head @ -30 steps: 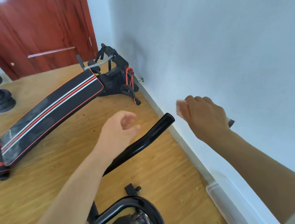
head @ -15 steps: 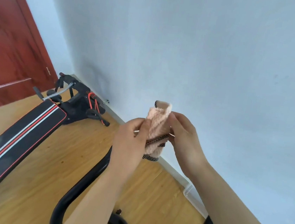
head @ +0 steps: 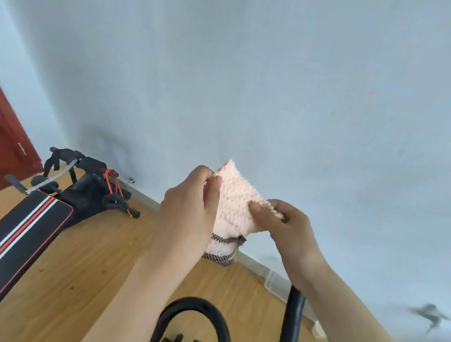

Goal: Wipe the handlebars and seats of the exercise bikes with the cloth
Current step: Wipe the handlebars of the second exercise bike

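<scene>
Two hands spread a pink cloth [head: 236, 200] above the bike's black handlebars [head: 289, 327]: left hand [head: 189, 209] and right hand [head: 287, 225] each pinch an edge. Wiping appears not yet begun; next, press cloth onto the bar.

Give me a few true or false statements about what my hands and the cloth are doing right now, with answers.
1. Both the left hand and the right hand hold the pink cloth. True.
2. The cloth rests on the black handlebar. False: it is held in the air above it.
3. A striped black bench lies on the floor at left. True.
4. The floor is tiled. False: it is wood.
</scene>
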